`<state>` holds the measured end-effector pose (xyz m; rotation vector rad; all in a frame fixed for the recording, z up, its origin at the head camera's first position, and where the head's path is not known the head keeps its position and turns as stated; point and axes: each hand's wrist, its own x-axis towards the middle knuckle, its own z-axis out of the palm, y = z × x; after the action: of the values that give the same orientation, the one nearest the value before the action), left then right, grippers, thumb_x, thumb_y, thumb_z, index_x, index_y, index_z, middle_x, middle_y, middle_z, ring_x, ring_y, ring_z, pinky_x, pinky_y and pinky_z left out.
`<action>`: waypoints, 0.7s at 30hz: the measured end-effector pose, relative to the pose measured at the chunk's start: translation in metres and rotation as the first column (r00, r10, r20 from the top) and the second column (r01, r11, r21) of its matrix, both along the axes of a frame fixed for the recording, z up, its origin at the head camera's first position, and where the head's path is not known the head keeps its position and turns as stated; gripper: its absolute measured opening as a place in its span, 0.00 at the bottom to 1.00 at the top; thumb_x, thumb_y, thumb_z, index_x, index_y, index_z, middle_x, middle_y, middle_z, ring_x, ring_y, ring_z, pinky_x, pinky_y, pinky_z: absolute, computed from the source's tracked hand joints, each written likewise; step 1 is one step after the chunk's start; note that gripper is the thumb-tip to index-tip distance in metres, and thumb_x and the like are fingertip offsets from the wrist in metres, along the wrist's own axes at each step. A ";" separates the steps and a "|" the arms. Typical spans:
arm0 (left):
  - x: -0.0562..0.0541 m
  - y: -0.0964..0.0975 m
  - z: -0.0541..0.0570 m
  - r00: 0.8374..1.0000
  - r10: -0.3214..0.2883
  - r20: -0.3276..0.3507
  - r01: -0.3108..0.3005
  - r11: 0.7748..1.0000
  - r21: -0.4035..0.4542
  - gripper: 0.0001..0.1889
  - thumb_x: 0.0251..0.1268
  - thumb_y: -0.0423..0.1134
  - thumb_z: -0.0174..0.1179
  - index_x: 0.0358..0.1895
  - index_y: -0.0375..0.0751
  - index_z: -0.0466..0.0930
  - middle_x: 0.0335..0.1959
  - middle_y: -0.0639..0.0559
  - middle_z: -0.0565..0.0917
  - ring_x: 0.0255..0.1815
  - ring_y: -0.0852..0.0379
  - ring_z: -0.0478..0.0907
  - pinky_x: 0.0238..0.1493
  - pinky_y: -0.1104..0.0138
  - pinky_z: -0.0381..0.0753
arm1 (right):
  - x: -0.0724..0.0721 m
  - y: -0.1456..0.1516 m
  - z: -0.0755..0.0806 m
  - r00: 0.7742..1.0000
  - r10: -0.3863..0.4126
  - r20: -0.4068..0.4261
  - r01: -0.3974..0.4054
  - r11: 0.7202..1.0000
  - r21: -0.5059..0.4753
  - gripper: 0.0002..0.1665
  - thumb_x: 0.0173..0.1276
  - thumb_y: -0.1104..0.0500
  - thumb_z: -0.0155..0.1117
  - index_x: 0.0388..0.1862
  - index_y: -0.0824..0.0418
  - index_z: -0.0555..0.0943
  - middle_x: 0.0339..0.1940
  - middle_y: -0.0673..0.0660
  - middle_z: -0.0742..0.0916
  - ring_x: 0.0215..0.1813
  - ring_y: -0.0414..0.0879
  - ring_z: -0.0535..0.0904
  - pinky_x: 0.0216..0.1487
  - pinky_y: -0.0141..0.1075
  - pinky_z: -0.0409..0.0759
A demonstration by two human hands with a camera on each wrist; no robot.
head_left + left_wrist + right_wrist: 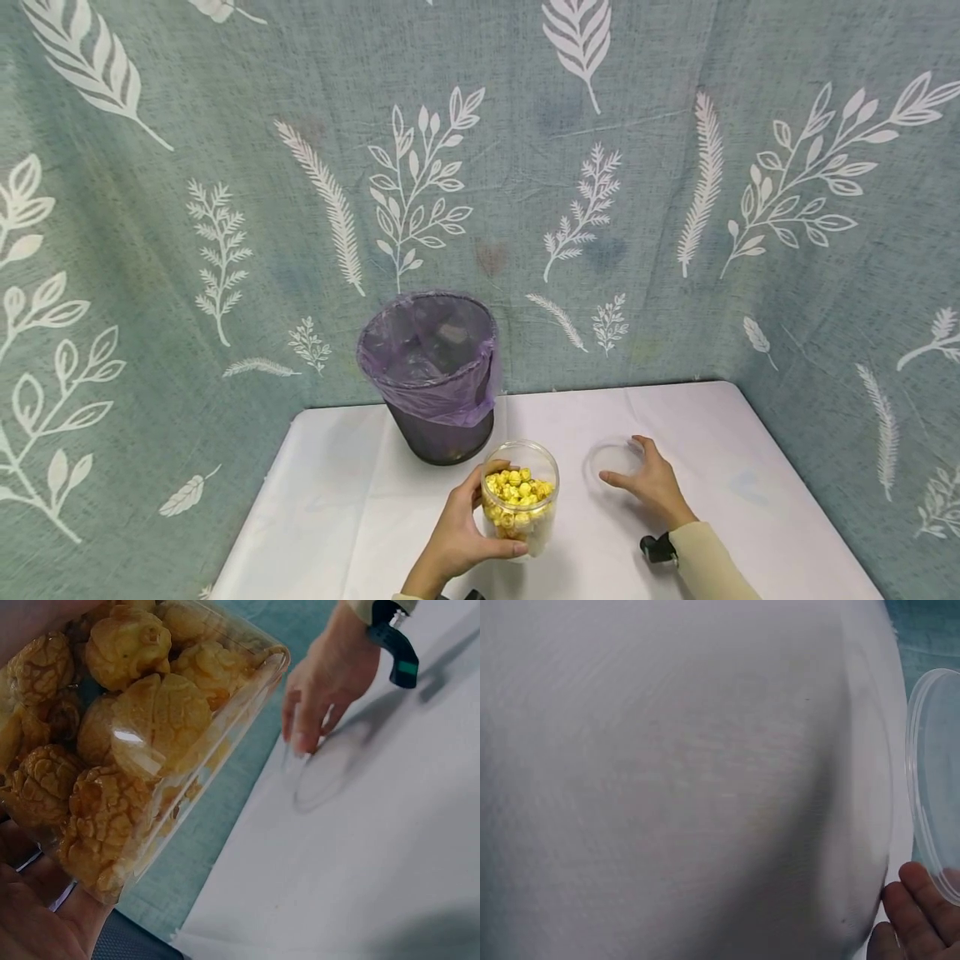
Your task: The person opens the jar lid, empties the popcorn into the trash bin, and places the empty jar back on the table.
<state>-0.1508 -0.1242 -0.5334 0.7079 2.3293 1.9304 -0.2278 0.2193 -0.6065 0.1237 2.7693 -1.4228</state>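
Observation:
My left hand (468, 529) grips a clear round jar (519, 533) from its left side, thumb in front and fingers behind. Yellow popcorn (517, 492) fills the jar, whose top is uncovered; up close in the left wrist view, the caramel-like popcorn (157, 720) presses against the clear wall. To the right of the jar, my right hand (651, 485) holds a clear round lid (611, 460) by its edge, close over the table. In the right wrist view the lid (939, 780) stands on edge against the fingers (915, 922).
A dark waste bin (442, 433) with a purple liner (457, 400) stands on the table's far left, behind the jar. White cloth covers the table (360, 492). Green leaf-patterned curtains (495, 208) rise at the back and both sides.

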 end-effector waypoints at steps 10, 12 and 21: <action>0.001 0.000 0.000 1.000 0.003 0.012 -0.003 1.000 0.004 0.50 0.41 0.38 0.87 0.73 0.48 0.71 0.66 0.57 0.82 0.67 0.50 0.79 0.71 0.59 0.73 | 0.001 0.000 -0.007 0.999 0.006 -0.031 -0.002 0.992 0.125 0.69 0.48 0.44 0.90 0.76 0.75 0.60 0.72 0.82 0.71 0.71 0.78 0.70 0.70 0.67 0.70; 0.001 0.000 0.000 1.000 0.003 0.013 -0.003 1.000 0.005 0.50 0.41 0.38 0.87 0.73 0.48 0.71 0.66 0.57 0.82 0.67 0.50 0.79 0.71 0.59 0.73 | 0.002 0.001 -0.007 0.999 0.004 -0.032 0.001 0.989 0.145 0.70 0.46 0.44 0.91 0.76 0.75 0.60 0.71 0.82 0.72 0.70 0.78 0.71 0.69 0.67 0.71; 0.001 -0.001 -0.001 1.000 0.003 0.012 -0.003 1.000 0.008 0.50 0.41 0.37 0.87 0.73 0.46 0.71 0.66 0.56 0.83 0.67 0.50 0.79 0.71 0.60 0.73 | 0.006 0.000 -0.007 0.999 0.008 -0.046 0.001 0.981 0.192 0.71 0.44 0.47 0.92 0.75 0.77 0.60 0.71 0.83 0.71 0.71 0.79 0.69 0.71 0.67 0.68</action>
<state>-0.1496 -0.1253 -0.5341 0.6924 2.3181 1.9411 -0.2217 0.2193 -0.6136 0.0898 2.9384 -1.1684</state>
